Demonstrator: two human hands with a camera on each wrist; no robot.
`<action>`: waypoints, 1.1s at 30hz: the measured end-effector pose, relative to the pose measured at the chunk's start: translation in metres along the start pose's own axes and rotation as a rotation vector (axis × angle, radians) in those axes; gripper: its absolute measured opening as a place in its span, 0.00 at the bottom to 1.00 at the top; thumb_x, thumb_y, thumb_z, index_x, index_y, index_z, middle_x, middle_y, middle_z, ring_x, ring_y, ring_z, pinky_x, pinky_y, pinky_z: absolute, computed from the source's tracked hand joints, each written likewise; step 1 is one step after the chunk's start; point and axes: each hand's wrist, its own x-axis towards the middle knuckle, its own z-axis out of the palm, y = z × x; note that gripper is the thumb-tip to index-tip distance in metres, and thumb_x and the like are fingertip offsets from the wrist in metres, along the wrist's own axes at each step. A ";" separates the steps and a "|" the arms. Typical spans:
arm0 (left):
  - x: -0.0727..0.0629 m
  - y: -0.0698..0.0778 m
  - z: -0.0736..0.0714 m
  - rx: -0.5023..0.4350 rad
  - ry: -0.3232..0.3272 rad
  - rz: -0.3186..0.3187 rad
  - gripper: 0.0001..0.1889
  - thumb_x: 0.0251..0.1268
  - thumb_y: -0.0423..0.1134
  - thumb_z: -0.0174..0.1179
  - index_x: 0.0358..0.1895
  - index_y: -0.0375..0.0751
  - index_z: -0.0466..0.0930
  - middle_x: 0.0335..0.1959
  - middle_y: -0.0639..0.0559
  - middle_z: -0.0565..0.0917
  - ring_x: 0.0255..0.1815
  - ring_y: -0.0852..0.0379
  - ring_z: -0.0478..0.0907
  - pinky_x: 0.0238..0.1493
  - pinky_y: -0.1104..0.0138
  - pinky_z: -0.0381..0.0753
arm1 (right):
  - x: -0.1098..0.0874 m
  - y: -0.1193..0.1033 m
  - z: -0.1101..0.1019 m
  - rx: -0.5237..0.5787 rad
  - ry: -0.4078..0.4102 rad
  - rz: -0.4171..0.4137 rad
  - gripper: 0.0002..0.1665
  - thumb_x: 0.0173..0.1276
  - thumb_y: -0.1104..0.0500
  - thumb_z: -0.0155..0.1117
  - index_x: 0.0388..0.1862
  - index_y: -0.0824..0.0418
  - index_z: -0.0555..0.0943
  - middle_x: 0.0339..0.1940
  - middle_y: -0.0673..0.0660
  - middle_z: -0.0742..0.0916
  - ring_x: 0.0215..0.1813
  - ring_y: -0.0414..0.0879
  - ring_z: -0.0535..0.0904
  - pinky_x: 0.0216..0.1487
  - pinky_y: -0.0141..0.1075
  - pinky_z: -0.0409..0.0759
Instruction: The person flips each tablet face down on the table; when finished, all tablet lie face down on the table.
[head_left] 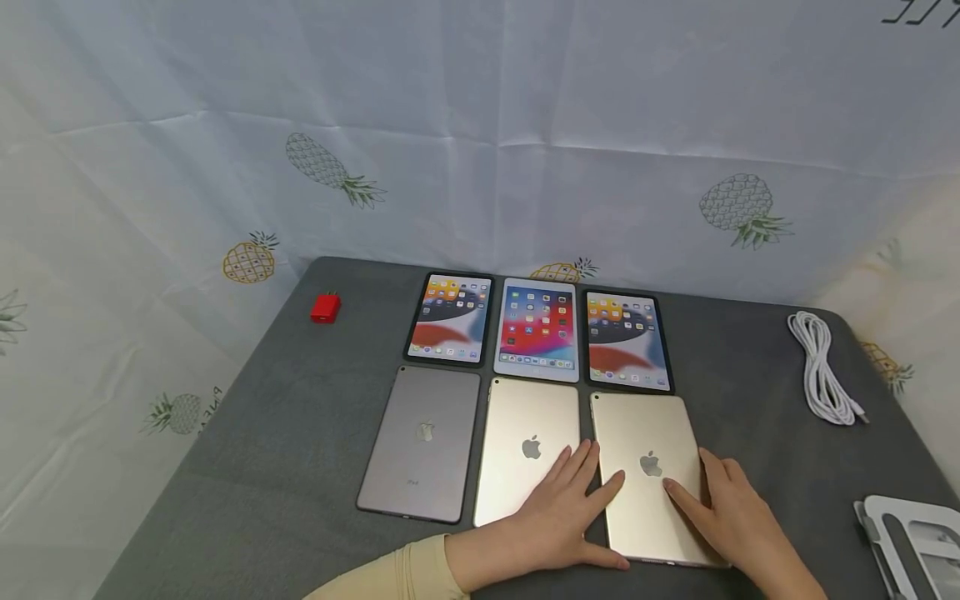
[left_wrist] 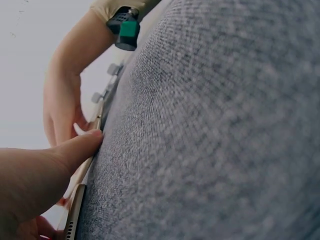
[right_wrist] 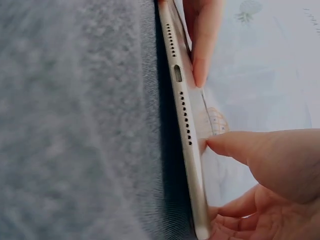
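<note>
A gold tablet (head_left: 637, 508) lies face down at the front right of two rows, its port edge (right_wrist: 178, 73) facing me in the right wrist view. My right hand (head_left: 738, 517) holds its right side, thumb on the back and fingers at the edge. My left hand (head_left: 562, 517) is spread with straight fingers between this tablet and the middle gold tablet (head_left: 517, 417). Its index fingertip overlaps the right tablet's left side, and its thumb (left_wrist: 85, 147) touches the lower left corner. Left of these lies a grey tablet (head_left: 427, 408), also face down.
Behind, two black-framed tablets (head_left: 452, 317) (head_left: 626, 342) flank a white-framed tablet (head_left: 537, 329), screens lit. A red charger plug (head_left: 326, 308) sits far left. A coiled white cable (head_left: 819, 367) and a white folding stand (head_left: 926, 533) lie right on the grey table (head_left: 247, 450). Pineapple-print cloth (head_left: 480, 192) hangs behind.
</note>
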 end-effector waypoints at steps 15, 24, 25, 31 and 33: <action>0.001 -0.007 0.000 -0.048 -0.009 0.019 0.49 0.52 0.76 0.56 0.74 0.52 0.62 0.76 0.38 0.54 0.78 0.47 0.46 0.75 0.58 0.46 | 0.001 -0.005 0.000 -0.110 0.015 0.015 0.56 0.68 0.32 0.55 0.62 0.85 0.63 0.51 0.82 0.73 0.49 0.78 0.73 0.45 0.65 0.73; 0.001 -0.007 0.000 -0.069 -0.010 0.022 0.49 0.52 0.75 0.58 0.74 0.51 0.62 0.77 0.39 0.54 0.78 0.47 0.45 0.75 0.59 0.47 | 0.000 -0.003 -0.004 -0.096 0.025 -0.030 0.50 0.68 0.36 0.59 0.61 0.83 0.66 0.52 0.80 0.75 0.51 0.76 0.73 0.45 0.64 0.74; 0.001 -0.007 0.000 -0.067 -0.011 0.021 0.49 0.52 0.75 0.58 0.74 0.51 0.62 0.77 0.39 0.54 0.78 0.48 0.45 0.75 0.59 0.47 | 0.000 -0.003 -0.004 -0.089 0.025 -0.037 0.50 0.68 0.36 0.59 0.61 0.82 0.66 0.51 0.79 0.75 0.50 0.74 0.74 0.45 0.63 0.74; 0.000 -0.007 0.000 -0.051 -0.027 0.016 0.49 0.53 0.75 0.57 0.75 0.52 0.62 0.77 0.39 0.54 0.78 0.48 0.44 0.75 0.60 0.46 | -0.002 -0.001 -0.007 -0.092 0.021 -0.056 0.50 0.66 0.33 0.59 0.60 0.79 0.69 0.45 0.71 0.79 0.40 0.63 0.79 0.37 0.59 0.77; 0.001 -0.007 0.000 -0.054 -0.030 0.017 0.48 0.53 0.75 0.57 0.75 0.52 0.62 0.77 0.39 0.54 0.78 0.48 0.45 0.75 0.61 0.46 | -0.001 -0.001 -0.008 -0.109 0.009 -0.049 0.51 0.66 0.31 0.58 0.60 0.78 0.70 0.45 0.71 0.80 0.39 0.62 0.79 0.35 0.59 0.77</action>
